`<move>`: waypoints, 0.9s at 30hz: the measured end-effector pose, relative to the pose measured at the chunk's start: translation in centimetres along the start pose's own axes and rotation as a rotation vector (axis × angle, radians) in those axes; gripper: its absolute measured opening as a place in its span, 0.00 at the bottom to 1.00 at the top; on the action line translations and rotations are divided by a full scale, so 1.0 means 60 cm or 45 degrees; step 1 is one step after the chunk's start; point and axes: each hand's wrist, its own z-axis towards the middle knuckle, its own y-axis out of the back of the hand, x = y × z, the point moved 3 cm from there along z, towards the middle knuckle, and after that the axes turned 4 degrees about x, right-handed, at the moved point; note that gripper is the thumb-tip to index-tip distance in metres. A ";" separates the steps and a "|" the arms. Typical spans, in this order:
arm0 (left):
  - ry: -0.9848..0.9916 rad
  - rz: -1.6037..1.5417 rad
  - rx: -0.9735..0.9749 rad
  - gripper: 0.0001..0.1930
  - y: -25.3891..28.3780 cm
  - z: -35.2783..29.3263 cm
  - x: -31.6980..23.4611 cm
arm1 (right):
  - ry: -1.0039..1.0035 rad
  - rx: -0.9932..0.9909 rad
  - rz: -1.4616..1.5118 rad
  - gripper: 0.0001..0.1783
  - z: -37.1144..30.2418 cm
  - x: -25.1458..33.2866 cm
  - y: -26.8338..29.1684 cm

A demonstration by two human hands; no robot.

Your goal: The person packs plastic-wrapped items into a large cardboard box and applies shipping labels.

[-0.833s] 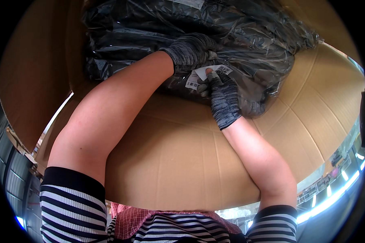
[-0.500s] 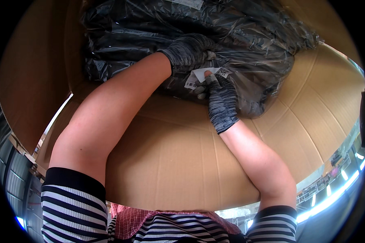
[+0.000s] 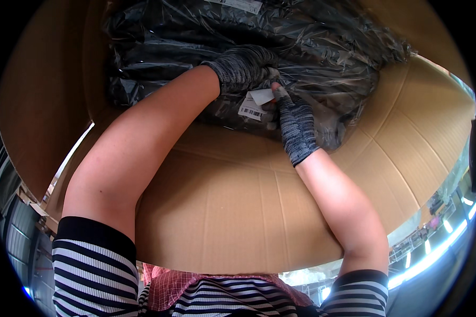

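Inside a cardboard box (image 3: 238,211), gloved left hand (image 3: 243,68) and right hand (image 3: 296,127), fingers pinched on plastic-wrapped bundle (image 3: 328,53).

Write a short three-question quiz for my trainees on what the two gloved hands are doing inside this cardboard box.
1. True or false: both hands wear grey knit gloves.
2. Which hand pinches the small white label? A) left hand B) right hand C) neither
3. Fill in: the dark items in the cardboard box are wrapped in clear ____ bags.

Key
1. True: the left hand and the right hand are both gloved.
2. B: the right hand's fingertips pinch the white label; the left hand rests on the bagged dark items beside it.
3. Plastic; the cardboard box surrounds them.
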 end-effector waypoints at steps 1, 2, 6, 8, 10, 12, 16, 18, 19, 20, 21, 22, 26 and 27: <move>0.014 -0.014 -0.009 0.14 0.000 0.000 -0.001 | -0.001 0.005 -0.018 0.20 0.003 0.000 0.001; 0.022 -0.028 -0.018 0.15 0.003 -0.001 -0.009 | 0.014 0.000 -0.024 0.19 0.002 0.000 0.001; 0.040 0.027 0.059 0.19 0.007 0.000 -0.057 | 0.084 0.004 -0.024 0.15 0.003 -0.010 0.005; -0.085 0.127 -0.008 0.18 -0.010 0.019 -0.049 | 0.102 -0.001 -0.011 0.14 0.005 -0.014 0.006; -0.085 0.128 0.048 0.17 -0.017 0.031 -0.044 | 0.098 -0.023 0.004 0.13 0.008 -0.017 0.004; -0.014 0.150 0.052 0.16 -0.019 0.043 -0.043 | 0.068 -0.007 0.065 0.13 0.004 -0.013 0.004; -0.077 0.066 -0.045 0.15 -0.027 0.048 -0.032 | 0.089 -0.022 0.162 0.13 0.002 -0.018 0.000; -0.075 0.027 -0.051 0.14 -0.022 0.044 -0.036 | 0.144 -0.010 0.175 0.14 0.007 -0.027 0.003; -0.074 0.007 -0.054 0.14 -0.021 0.043 -0.040 | 0.171 -0.004 0.181 0.14 0.009 -0.029 0.005; -0.051 -0.015 -0.055 0.14 -0.021 0.042 -0.038 | 0.147 -0.003 0.205 0.14 0.005 -0.026 0.001; -0.028 -0.036 -0.057 0.14 -0.021 0.041 -0.036 | 0.123 -0.001 0.228 0.14 -0.002 -0.019 -0.004; -0.004 -0.058 -0.058 0.14 -0.021 0.040 -0.035 | 0.100 0.000 0.252 0.14 -0.005 -0.016 -0.007; -0.074 -0.051 -0.159 0.15 -0.022 0.042 -0.026 | 0.136 0.020 0.300 0.13 0.001 -0.024 -0.007; -0.049 -0.064 -0.144 0.16 -0.022 0.044 -0.026 | 0.151 0.031 0.328 0.13 0.003 -0.030 -0.006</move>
